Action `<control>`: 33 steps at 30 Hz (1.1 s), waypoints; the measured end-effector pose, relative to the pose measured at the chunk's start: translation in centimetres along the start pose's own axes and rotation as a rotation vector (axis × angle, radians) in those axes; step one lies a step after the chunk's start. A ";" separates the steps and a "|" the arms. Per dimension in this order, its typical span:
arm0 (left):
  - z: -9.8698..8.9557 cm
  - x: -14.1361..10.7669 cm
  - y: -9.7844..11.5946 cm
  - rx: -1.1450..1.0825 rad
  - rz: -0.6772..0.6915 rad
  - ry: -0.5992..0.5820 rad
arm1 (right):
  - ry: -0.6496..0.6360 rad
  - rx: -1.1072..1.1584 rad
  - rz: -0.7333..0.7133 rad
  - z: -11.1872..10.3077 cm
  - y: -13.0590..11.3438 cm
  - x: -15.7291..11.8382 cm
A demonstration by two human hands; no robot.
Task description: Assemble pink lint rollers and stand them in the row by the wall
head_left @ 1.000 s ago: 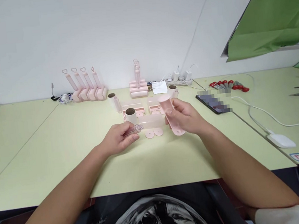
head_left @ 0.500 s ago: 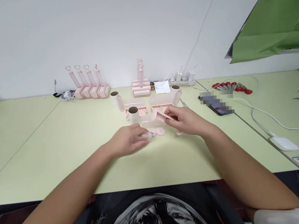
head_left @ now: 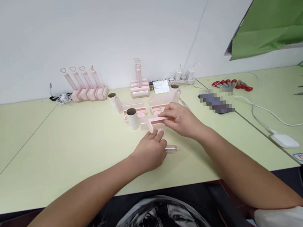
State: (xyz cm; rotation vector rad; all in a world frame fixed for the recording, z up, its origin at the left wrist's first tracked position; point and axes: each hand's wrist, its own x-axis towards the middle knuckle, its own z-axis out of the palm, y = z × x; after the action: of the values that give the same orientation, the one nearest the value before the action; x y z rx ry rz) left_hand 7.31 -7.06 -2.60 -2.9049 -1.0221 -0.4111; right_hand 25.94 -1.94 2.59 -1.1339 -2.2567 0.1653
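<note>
My right hand (head_left: 180, 119) is closed on a pink plastic cover (head_left: 153, 121) with a curved end, held just above the table. Below it, my left hand (head_left: 153, 150) has its fingertips closed on a small pink disc (head_left: 160, 131). From under that hand's thumb side a clear pink tube handle (head_left: 172, 149) sticks out to the right; whether the palm also grips it is hidden. A white paper roll (head_left: 133, 119) stands upright left of the cover. Behind my hands lie pink trays (head_left: 140, 112) with small parts in them.
Assembled pink rollers with heart loops (head_left: 89, 92) stand along the wall at left, and more rollers (head_left: 140, 89) at the middle. A phone (head_left: 216, 102), a white charger (head_left: 285, 140) with its cable and red-handled tools (head_left: 231, 84) lie at right. A second paper roll (head_left: 112, 100) stands behind.
My left hand has moved right and slightly nearer, from holding the tube handle to the disc. The tube has shifted right. My right hand has turned the cover so its curved end faces left.
</note>
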 end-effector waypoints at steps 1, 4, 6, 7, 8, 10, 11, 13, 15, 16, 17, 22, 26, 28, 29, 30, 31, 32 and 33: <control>0.1 0.0 0.0 -0.023 -0.013 -0.009 | 0.005 -0.009 -0.005 0.2 0.0 0.0; 0.1 -0.2 0.3 -0.056 -0.030 -0.042 | 0.000 -0.041 -0.054 0.9 -0.2 0.0; -0.1 -0.4 0.5 -0.063 -0.024 -0.064 | -0.029 -0.078 -0.100 1.5 -0.4 0.1; -0.3 -0.5 0.6 -0.071 -0.022 -0.075 | -0.049 -0.102 -0.119 1.8 -0.5 0.1; -0.4 -0.6 0.8 -0.082 -0.021 -0.085 | -0.068 -0.128 -0.130 2.1 -0.7 0.2; -0.7 -0.7 1.0 -0.104 -0.022 -0.100 | -0.099 -0.175 -0.134 2.6 -0.9 0.3; -0.8 -0.8 1.1 -0.113 -0.022 -0.107 | -0.111 -0.193 -0.131 2.9 -1.0 0.4; -0.9 -0.9 1.3 -0.116 -0.010 -0.113 | -0.132 -0.225 -0.115 3.3 -1.1 0.4; -0.8 -1.1 1.5 -0.098 0.016 -0.108 | -0.151 -0.253 -0.097 3.6 -1.2 0.4; -0.7 -1.2 1.6 -0.085 0.027 -0.102 | -0.159 -0.268 -0.087 3.7 -1.3 0.4; -0.7 -1.3 1.6 -0.071 0.035 -0.097 | -0.167 -0.283 -0.077 3.8 -1.3 0.4; -0.1 -1.5 1.7 -0.036 0.033 -0.105 | -0.210 -0.360 -0.012 3.9 -1.2 0.4; 0.1 -1.5 1.7 -0.010 0.037 -0.116 | -0.265 -0.424 0.052 4.0 -1.7 0.4; 0.1 -1.5 1.7 0.001 0.041 -0.114 | -0.286 -0.448 0.099 4.1 -2.0 0.3; 0.0 -1.5 1.8 0.003 0.042 -0.111 | -0.297 -0.454 0.125 4.1 -2.2 0.3; 0.0 -1.5 1.8 0.004 0.042 -0.107 | -0.308 -0.459 0.149 4.1 -2.3 0.3; 0.0 -1.5 1.8 0.002 0.040 -0.105 | -0.320 -0.463 0.171 4.1 -2.4 0.2; 0.0 -1.5 1.8 0.001 0.038 -0.104 | -0.332 -0.469 0.188 4.1 -2.5 0.2; 0.0 -1.5 1.9 0.001 0.036 -0.103 | -0.344 -0.474 0.199 4.1 -2.6 0.2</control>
State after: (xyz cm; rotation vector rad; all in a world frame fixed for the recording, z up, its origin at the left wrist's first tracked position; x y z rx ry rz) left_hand 7.32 -9.45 -2.86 -2.9662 -0.9801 -0.2615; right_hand 21.71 -2.78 0.29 -1.6887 -2.5594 -0.1150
